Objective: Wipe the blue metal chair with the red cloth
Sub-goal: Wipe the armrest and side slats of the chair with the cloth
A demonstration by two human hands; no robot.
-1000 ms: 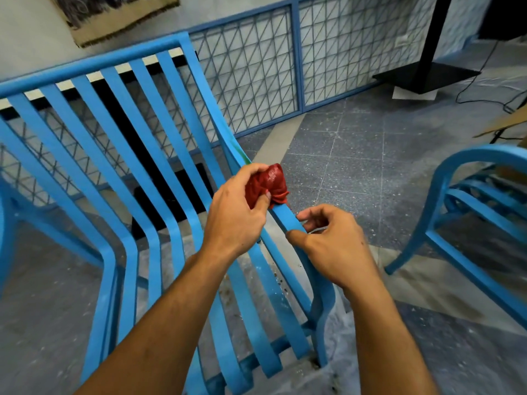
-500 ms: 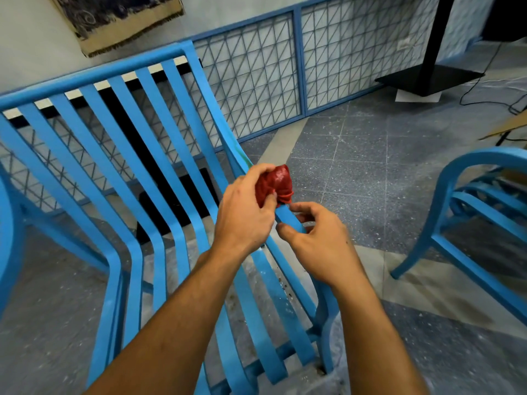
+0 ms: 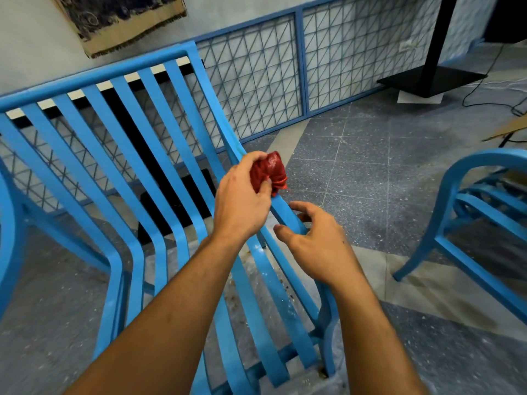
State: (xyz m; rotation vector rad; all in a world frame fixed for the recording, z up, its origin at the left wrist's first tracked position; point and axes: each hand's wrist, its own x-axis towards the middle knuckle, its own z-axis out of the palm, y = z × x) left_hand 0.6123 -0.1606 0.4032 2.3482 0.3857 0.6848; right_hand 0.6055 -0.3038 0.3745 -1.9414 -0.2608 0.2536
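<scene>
The blue metal chair [image 3: 137, 155] with long slats fills the left and centre of the head view. My left hand [image 3: 241, 201] is closed around the bunched red cloth [image 3: 271, 172] and holds it against the chair's right side rail. Just below it my right hand [image 3: 316, 243] hovers at the same rail, fingers spread and curled around the bar without clearly gripping it. White dust and brown specks lie on the lower slats.
A second blue chair [image 3: 467, 212] stands at the right. A blue wire-mesh panel [image 3: 256, 75] runs along the wall behind. A black stand base [image 3: 430, 78] with cables sits at the far right on the grey tiled floor.
My right hand has let its pinched fingers spread and dropped slightly down the rail, away from the cloth. My left hand still holds the cloth on the rail.
</scene>
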